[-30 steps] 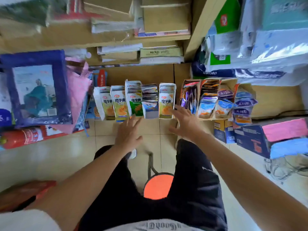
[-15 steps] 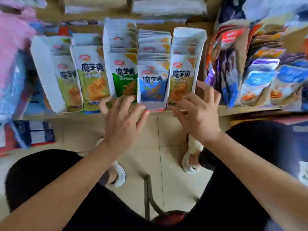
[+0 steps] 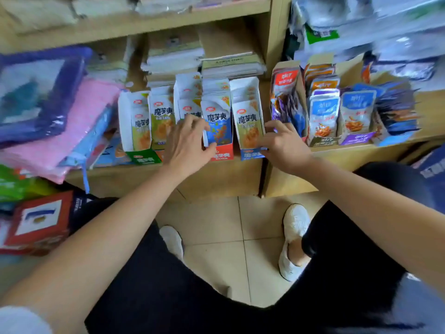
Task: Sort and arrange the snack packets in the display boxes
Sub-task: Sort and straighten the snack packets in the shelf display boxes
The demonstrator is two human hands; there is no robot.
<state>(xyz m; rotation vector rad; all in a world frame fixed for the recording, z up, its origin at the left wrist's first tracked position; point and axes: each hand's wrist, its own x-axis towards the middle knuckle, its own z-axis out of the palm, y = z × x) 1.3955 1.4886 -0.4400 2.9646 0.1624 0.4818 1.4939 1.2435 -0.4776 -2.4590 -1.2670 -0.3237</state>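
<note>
White card display boxes [image 3: 243, 89] stand five in a row on the low wooden shelf [image 3: 216, 179], side by side and touching, each filled with upright konjac snack packets [image 3: 218, 124], one flavour colour at each front as far as visible. Left hand [image 3: 185, 143] covers the front of the middle box [image 3: 186, 92], fingers bent over its front packets, thumb spread onto the red-fronted box [image 3: 222, 154] beside it. Right hand [image 3: 284, 145] is at the lower right corner of the blue-fronted box [image 3: 250, 154], fingertips [image 3: 263, 141] curled together, pinching its front edge. Judged stage: sorting looks mostly done for this row; what is left seems to be squaring the boxes and levelling packets. The green-fronted box [image 3: 144, 159] at far left sits skewed, probably needs straightening. Brown cardboard display boxes [image 3: 301, 85] just right hold other packets; the purple packets [image 3: 397, 109] at far right fan out loosely, likely still need tidying. Pink bags [image 3: 79, 121] are stacked at left, tiled floor [image 3: 216, 225] below.
</note>
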